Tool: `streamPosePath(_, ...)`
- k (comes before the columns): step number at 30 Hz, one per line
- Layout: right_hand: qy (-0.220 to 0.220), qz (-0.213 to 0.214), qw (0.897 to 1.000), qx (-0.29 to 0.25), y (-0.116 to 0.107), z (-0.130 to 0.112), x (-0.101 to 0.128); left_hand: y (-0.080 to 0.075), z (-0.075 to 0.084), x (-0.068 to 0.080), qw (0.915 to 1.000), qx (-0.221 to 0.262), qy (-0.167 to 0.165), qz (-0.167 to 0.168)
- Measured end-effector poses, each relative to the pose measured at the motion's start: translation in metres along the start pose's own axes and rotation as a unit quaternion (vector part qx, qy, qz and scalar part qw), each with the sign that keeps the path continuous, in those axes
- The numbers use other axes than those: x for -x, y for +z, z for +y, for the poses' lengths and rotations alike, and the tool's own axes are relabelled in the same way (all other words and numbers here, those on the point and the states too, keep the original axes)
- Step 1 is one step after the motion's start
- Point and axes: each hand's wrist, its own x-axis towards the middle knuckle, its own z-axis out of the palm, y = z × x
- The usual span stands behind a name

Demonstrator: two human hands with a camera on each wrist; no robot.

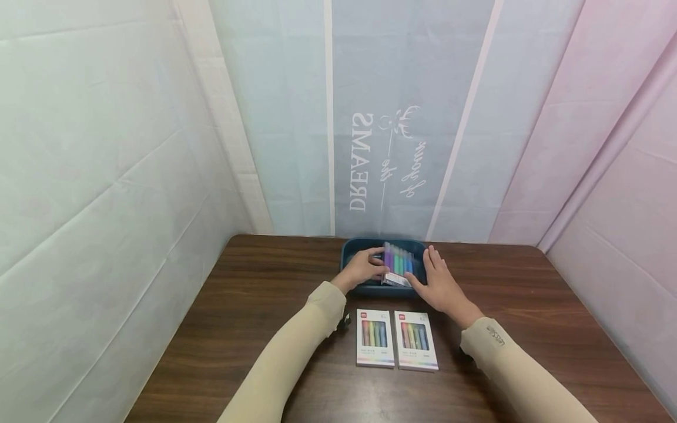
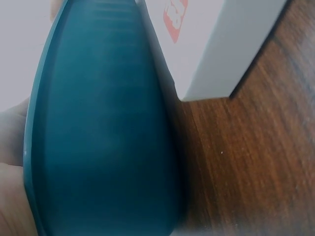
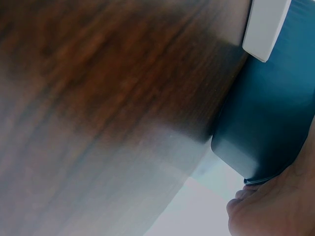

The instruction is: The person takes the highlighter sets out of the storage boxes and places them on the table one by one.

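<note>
In the head view a clear pack of colored pens point(image 1: 398, 263), purple through green to blue, leans tilted inside a dark teal plastic basket point(image 1: 388, 291). My left hand point(image 1: 362, 269) reaches over the basket's left part and grips the pack's left edge between thumb and fingers. At the basket's right end lies my right hand point(image 1: 443, 288), fingers straight along the rim and thumb at the pack's lower right corner. Both wrist views show the basket's outer wall point(image 2: 103, 128) close up, with only parts of each hand; the pack is hidden there.
Two white boxes with colored pens in their windows, a left box point(image 1: 375, 338) and a right box point(image 1: 415, 341), lie side by side in front of the basket on the brown wooden table point(image 1: 264, 329). A printed curtain point(image 1: 296, 147) hangs behind the table's back edge.
</note>
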Motion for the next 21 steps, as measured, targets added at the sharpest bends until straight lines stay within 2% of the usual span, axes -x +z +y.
streamPosePath(9, 0.001, -0.002, 1.000, -0.006, -0.0018, -0.0013, -0.0024, -0.0020, 0.0042, 0.0015, 0.9996, 0.028, 0.004, 0.001)
streamPosePath(21, 0.010, -0.010, 1.000, -0.001, -0.0032, -0.0015, -0.0033, -0.0047, 0.0035, -0.0006, 0.9994, 0.034, 0.004, -0.006)
